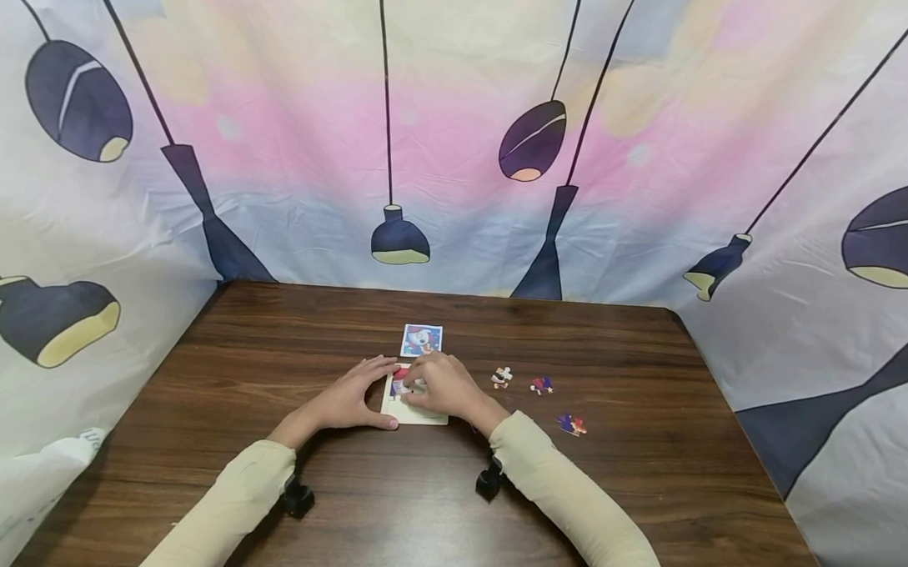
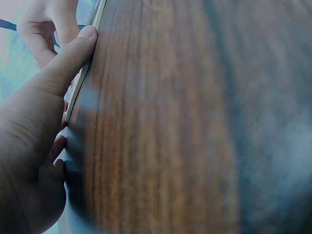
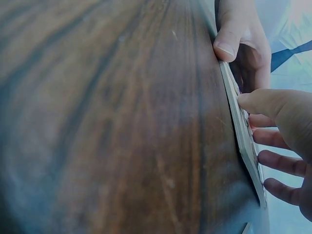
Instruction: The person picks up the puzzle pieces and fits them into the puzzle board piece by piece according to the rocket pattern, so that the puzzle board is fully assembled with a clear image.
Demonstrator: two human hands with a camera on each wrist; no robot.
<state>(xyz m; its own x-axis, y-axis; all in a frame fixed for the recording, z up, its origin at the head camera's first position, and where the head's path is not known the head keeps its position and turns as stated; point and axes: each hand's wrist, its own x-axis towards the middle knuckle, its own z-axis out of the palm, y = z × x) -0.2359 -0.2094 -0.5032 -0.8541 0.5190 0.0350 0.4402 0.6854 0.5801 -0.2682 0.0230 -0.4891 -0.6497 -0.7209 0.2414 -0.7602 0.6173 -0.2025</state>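
Observation:
A cream puzzle board [image 1: 419, 417] lies flat on the table, with a few red and purple pieces [image 1: 399, 382] in its left part. My left hand [image 1: 348, 397] holds the board at its left side, thumb at the near edge and fingers at the far edge. Over the board's middle, my right hand [image 1: 445, 385] presses down with its fingertips. Its thumb [image 3: 263, 101] touches the board's rim in the right wrist view, with the other fingers spread along the board. Whether a small piece lies under those fingertips is hidden.
Just beyond the board lies a square picture card [image 1: 422, 340] with a white cartoon animal. Small clusters of loose puzzle pieces, white and orange [image 1: 501, 377], purple and red [image 1: 541, 385], and purple and orange [image 1: 572, 424], lie right of the board on the wooden table [image 1: 386, 498]. Printed cloth surrounds the table.

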